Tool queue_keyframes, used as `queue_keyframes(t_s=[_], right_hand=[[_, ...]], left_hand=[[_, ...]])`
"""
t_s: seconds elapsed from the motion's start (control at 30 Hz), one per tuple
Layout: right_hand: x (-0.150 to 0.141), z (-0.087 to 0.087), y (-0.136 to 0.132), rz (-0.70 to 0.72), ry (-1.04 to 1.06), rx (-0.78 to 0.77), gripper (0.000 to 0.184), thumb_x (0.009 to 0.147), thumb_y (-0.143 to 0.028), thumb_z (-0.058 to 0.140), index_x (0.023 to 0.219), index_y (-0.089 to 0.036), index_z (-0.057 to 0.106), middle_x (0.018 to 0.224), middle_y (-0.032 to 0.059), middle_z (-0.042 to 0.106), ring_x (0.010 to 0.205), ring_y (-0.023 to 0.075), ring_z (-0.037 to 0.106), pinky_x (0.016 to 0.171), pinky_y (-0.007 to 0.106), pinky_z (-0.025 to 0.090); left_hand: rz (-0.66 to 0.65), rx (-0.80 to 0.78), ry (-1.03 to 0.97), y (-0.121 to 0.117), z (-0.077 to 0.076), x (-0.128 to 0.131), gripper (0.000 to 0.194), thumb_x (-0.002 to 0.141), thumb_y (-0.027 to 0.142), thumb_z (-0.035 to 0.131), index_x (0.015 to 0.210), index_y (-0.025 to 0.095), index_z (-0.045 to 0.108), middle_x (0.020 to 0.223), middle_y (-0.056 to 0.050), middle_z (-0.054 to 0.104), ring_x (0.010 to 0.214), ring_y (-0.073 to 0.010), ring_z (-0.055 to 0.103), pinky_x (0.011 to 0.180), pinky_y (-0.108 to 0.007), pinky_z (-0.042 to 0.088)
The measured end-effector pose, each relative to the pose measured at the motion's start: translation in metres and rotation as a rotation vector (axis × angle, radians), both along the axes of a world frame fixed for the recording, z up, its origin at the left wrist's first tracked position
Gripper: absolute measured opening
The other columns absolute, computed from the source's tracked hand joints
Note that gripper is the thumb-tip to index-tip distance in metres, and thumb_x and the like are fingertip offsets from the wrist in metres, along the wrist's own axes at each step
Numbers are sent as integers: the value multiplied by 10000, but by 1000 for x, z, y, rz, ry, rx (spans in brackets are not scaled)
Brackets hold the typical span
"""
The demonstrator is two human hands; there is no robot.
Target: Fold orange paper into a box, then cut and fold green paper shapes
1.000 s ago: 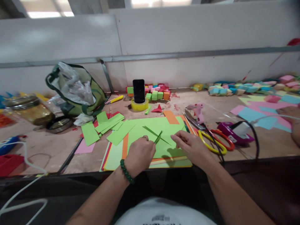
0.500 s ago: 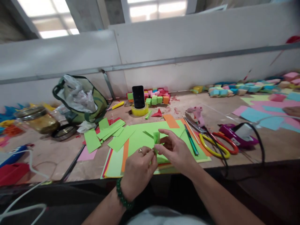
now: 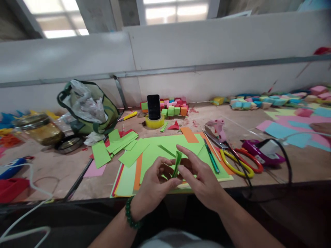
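A small folded piece of green paper [image 3: 177,162] stands between my two hands, above the stacked paper sheets. My left hand [image 3: 157,182], with a green bead bracelet at its wrist, has its fingers curled at the paper's lower left side and its thumb near the bottom end. From the right, my right hand [image 3: 200,174] pinches the paper, its thumb on the near face and its forefinger raised by the top edge. Light green sheets [image 3: 152,143] lie below, over orange and other coloured ones. Some fingertips are hidden behind the paper.
Cut green paper strips [image 3: 122,143] lie left. On the right are a green pen [image 3: 212,158], scissors [image 3: 248,162] and a pink glue gun [image 3: 218,127]. A phone [image 3: 153,106] leans behind yellow tape [image 3: 154,122], near coloured paper cubes [image 3: 173,111]. Another person's hand [image 3: 322,127] shows far right.
My left hand has turned and its fingers have loosened from a tight pinch to a wider curl. The green paper now tilts and shows its folded edge.
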State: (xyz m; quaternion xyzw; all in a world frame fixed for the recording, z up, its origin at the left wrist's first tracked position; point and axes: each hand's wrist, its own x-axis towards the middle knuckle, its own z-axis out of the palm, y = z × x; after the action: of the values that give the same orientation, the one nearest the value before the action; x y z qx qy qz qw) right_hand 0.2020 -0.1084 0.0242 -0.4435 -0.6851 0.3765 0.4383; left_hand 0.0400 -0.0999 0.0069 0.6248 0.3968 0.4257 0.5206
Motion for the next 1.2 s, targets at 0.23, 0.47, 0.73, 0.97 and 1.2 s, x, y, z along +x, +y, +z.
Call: queue_keyframes(t_s=[0.23, 0.47, 0.73, 0.97, 1.2], right_hand=[[2, -2, 0, -19, -88, 31, 575, 863, -118, 412, 1420, -231, 329, 656, -57, 472, 546, 98, 424, 548, 229, 397], [3, -8, 7, -87, 71, -10, 593, 853, -230, 538, 1408, -210, 332, 745, -40, 470, 589, 88, 483, 524, 210, 416], [3, -9, 8, -158, 132, -24, 508, 831, -280, 581, 1299, -152, 434, 647, -42, 567, 595, 120, 574, 601, 258, 518], [8, -7, 15, -123, 248, -173, 590, 741, -281, 684, 1262, -153, 439, 586, -82, 534, 534, 115, 570, 562, 257, 508], [2, -18, 8, -271, -61, 144, 669, 809, -384, 641, 1374, -210, 327, 1028, 78, 633, 655, 138, 618, 607, 296, 537]], left_hand=[[7, 0, -65, 0, -4, -3, 242, 822, 323, 651, 957, 177, 512, 962, -38, 605, 799, -121, 549, 691, -210, 471], [-47, -143, -264, 5, -8, -6, 312, 828, 278, 647, 1101, 143, 580, 1059, -92, 665, 941, -201, 621, 876, -316, 486], [-30, -187, -220, 9, -8, -4, 294, 826, 319, 642, 1045, 125, 660, 931, -66, 705, 837, -194, 631, 754, -268, 505], [-12, -109, -36, 14, -3, -12, 266, 832, 365, 621, 939, 129, 682, 829, -37, 689, 735, -160, 593, 676, -237, 488], [52, -44, -46, 14, -4, -7, 219, 770, 288, 663, 922, 140, 609, 851, -29, 665, 787, -171, 612, 705, -252, 506]])
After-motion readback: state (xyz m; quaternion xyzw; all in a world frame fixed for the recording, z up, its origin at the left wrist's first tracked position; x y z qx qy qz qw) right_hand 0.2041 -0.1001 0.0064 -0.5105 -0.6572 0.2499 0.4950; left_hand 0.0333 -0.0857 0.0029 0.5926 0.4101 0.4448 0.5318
